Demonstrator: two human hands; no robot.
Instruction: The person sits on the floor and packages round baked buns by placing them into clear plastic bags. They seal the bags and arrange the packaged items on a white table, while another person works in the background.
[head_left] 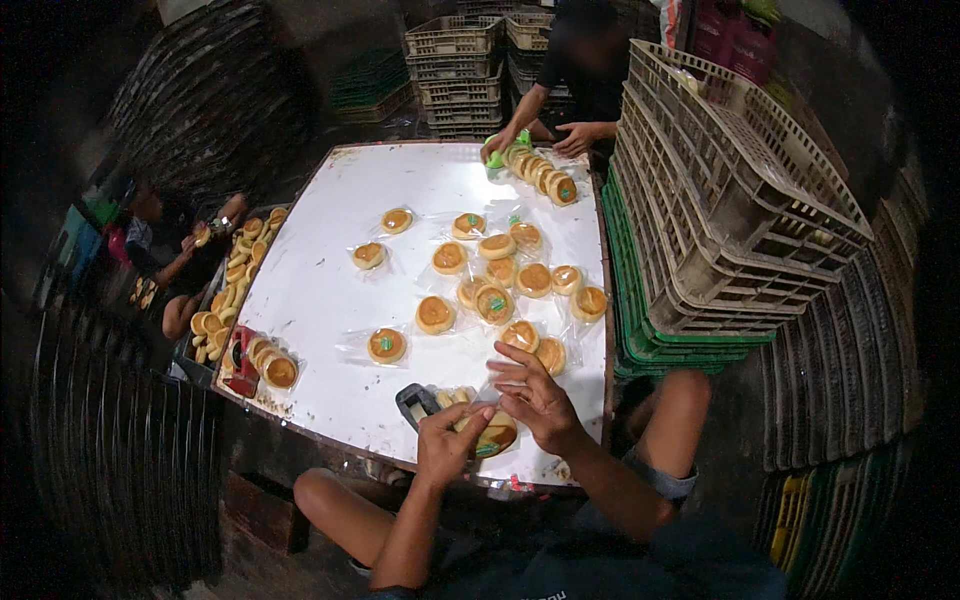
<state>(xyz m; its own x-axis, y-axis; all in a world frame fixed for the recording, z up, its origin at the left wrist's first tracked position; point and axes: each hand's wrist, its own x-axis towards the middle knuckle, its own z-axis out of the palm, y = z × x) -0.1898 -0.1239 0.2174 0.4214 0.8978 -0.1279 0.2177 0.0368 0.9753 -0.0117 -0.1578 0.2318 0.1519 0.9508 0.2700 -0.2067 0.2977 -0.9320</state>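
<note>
the left hand is curled shut, pinching the clear bag of a round golden cake at the near edge of the white surface. the right hand is half open just above it, fingers spread, fingertips touching the top of the bag; it does not look like it has a grip on anything. the cake sits between both hands, close to the person's knees.

to do this bit well, i think the hands should hold the bag by its loose edges and keep the soft cake flat, so it is not squashed.

a small dark tool lies just left of the hands. many more cakes in clear bags lie on the middle of the surface; some have a little green sticker on top. a row of bagged cakes is at the far side, under another person's hands. bare cakes fill a tray on the left. tall grey crates stand on green ones at the right.
</note>
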